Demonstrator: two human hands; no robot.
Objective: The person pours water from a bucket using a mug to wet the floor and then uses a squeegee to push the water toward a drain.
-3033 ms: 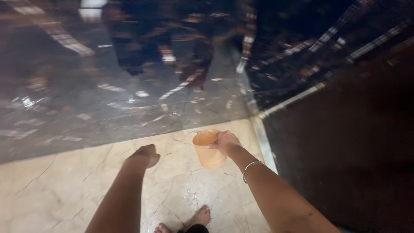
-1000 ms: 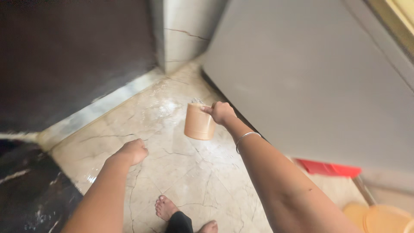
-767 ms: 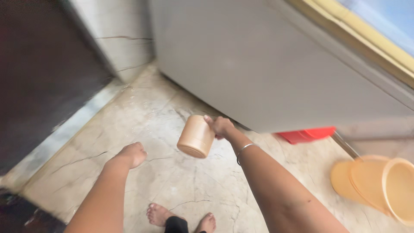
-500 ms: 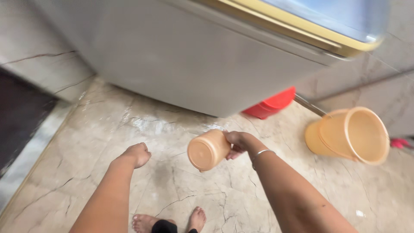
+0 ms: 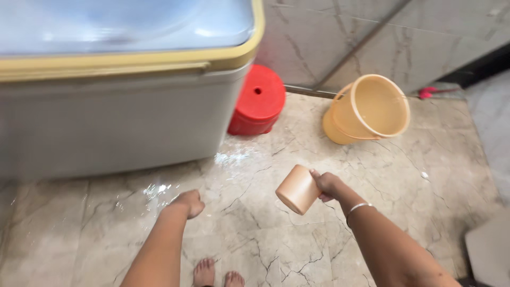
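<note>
A peach plastic mug point(image 5: 298, 189) was tilted on its side, bottom toward the camera, held above the wet marble floor point(image 5: 255, 223).

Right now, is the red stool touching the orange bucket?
Apart. The head view shows bare marble floor between the red stool and the orange bucket.

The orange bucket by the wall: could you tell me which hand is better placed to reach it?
Probably the right hand: it holds the peach mug on the side of the orange bucket. The left hand is closed, empty and farther away, toward the grey machine.
</note>
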